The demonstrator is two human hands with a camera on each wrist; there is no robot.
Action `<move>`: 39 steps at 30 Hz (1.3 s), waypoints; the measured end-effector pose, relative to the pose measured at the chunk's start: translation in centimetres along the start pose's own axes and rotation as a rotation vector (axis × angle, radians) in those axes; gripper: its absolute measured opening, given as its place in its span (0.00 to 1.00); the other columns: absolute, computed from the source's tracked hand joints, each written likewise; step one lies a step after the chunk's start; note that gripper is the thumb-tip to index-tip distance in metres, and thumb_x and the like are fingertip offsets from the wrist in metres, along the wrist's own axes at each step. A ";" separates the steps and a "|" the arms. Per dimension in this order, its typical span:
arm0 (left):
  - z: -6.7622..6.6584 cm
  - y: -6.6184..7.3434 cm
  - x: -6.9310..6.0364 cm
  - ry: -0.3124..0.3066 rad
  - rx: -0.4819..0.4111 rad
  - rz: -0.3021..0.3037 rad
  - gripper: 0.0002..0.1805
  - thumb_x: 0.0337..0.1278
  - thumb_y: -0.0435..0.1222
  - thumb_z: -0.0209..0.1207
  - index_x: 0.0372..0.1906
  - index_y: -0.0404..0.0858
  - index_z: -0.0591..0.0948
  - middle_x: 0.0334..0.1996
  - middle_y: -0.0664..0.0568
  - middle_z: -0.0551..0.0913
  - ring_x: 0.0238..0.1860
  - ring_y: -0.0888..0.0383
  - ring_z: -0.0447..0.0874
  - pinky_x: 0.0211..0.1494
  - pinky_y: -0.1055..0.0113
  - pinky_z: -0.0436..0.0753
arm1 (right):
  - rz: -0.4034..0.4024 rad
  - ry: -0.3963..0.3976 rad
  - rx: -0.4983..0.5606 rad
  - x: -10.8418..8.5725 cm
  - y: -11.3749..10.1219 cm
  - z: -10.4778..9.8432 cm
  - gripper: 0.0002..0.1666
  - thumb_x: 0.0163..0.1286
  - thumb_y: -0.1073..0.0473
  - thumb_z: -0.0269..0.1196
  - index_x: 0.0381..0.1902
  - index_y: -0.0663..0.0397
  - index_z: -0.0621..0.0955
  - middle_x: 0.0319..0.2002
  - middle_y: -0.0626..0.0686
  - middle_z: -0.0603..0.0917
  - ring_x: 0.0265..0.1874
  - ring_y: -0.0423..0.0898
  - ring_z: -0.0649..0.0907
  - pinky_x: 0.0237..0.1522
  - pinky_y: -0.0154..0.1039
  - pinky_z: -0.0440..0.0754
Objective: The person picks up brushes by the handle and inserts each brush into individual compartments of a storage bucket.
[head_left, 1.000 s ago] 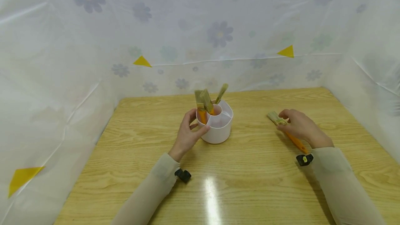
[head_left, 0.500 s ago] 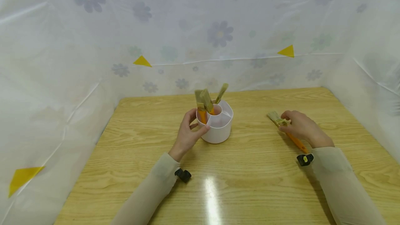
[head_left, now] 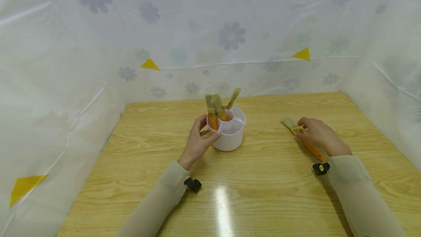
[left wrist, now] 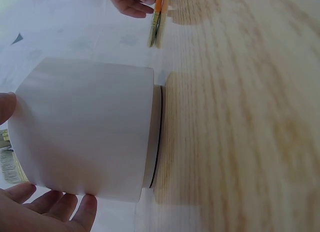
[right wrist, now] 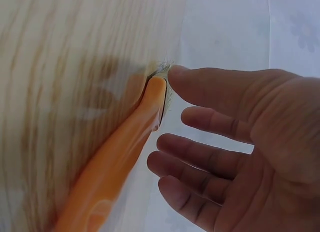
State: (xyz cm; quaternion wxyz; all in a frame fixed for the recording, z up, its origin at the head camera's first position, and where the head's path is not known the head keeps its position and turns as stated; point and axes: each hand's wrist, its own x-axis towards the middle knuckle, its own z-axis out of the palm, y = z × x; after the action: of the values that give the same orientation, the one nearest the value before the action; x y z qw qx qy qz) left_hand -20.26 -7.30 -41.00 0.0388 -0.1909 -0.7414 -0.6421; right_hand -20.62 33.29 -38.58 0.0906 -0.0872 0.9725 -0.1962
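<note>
My left hand (head_left: 197, 140) grips the left side of a white round divided caddy (head_left: 229, 142), thumb on the near side and fingers round the far left. Several paintbrushes (head_left: 217, 106) with orange handles stand bristles-up in the caddy, tilted. To the right, one more orange-handled paintbrush (head_left: 310, 149) lies on the table, its bristles pointing away and left. Over this brush hovers my right hand (head_left: 317, 134). In the right wrist view its fingers (right wrist: 200, 157) are loosely bent beside the brush, with the thumb tip close to the metal ferrule; whether it touches is unclear.
The wood-grain table (head_left: 256, 193) reflects a bright light strip near its front. Behind it hangs a pale flowered sheet (head_left: 210, 21), and plastic sheets enclose both sides. Yellow triangles (head_left: 150, 64) mark the sheeting. Small black wrist cameras (head_left: 193, 184) sit at the cuffs.
My right hand has drawn back slightly to the right along the lying paintbrush. The brush, the caddy and my left hand stay in place.
</note>
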 end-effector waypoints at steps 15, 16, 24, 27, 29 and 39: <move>-0.1 3.3 -0.6 -0.038 -0.004 -0.004 0.38 0.57 0.32 0.63 0.69 0.29 0.59 0.68 0.37 0.61 0.68 0.41 0.59 0.64 0.42 0.66 | -0.006 -0.012 0.030 0.3 0.2 1.0 0.21 0.67 0.61 0.61 0.54 0.68 0.73 0.47 0.68 0.78 0.43 0.61 0.79 0.40 0.55 0.77; -0.1 3.4 -0.6 -0.038 -0.005 -0.005 0.38 0.57 0.31 0.63 0.70 0.29 0.59 0.68 0.37 0.61 0.68 0.42 0.59 0.64 0.42 0.65 | -0.009 -0.012 0.026 0.4 0.2 1.0 0.21 0.67 0.62 0.60 0.54 0.69 0.74 0.46 0.67 0.78 0.43 0.61 0.79 0.39 0.55 0.77; 0.0 3.4 -0.6 -0.038 -0.007 -0.006 0.37 0.57 0.31 0.62 0.69 0.28 0.59 0.68 0.36 0.61 0.68 0.41 0.59 0.64 0.42 0.65 | -0.019 0.004 0.003 0.5 -0.1 1.3 0.19 0.67 0.64 0.59 0.54 0.68 0.74 0.45 0.67 0.79 0.42 0.60 0.79 0.39 0.55 0.77; 0.0 3.4 -0.7 -0.034 0.003 -0.008 0.38 0.57 0.32 0.63 0.69 0.28 0.59 0.68 0.36 0.61 0.68 0.41 0.59 0.64 0.42 0.66 | -0.019 0.009 0.004 0.4 -0.2 1.4 0.20 0.66 0.64 0.61 0.54 0.67 0.73 0.46 0.67 0.79 0.42 0.60 0.79 0.40 0.55 0.77; 0.0 3.4 -0.7 -0.034 0.006 -0.012 0.38 0.57 0.32 0.63 0.69 0.28 0.59 0.68 0.36 0.61 0.68 0.41 0.59 0.64 0.42 0.66 | -0.017 0.010 0.002 0.4 -0.1 1.5 0.21 0.66 0.63 0.62 0.54 0.67 0.73 0.46 0.67 0.78 0.43 0.61 0.79 0.41 0.56 0.77; 0.0 3.5 -0.6 -0.035 -0.005 -0.016 0.38 0.57 0.32 0.63 0.69 0.29 0.59 0.68 0.37 0.61 0.68 0.41 0.59 0.64 0.42 0.65 | -0.028 0.028 -0.018 0.5 -0.1 1.5 0.17 0.66 0.65 0.61 0.51 0.66 0.75 0.44 0.65 0.80 0.41 0.59 0.80 0.40 0.56 0.77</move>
State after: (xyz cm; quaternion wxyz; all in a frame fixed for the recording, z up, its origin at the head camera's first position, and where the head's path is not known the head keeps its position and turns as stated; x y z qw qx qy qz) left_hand -18.52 -7.13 -37.93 0.0204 -0.1961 -0.7420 -0.6408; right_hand -20.78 32.51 -39.98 0.0735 -0.0990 0.9741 -0.1897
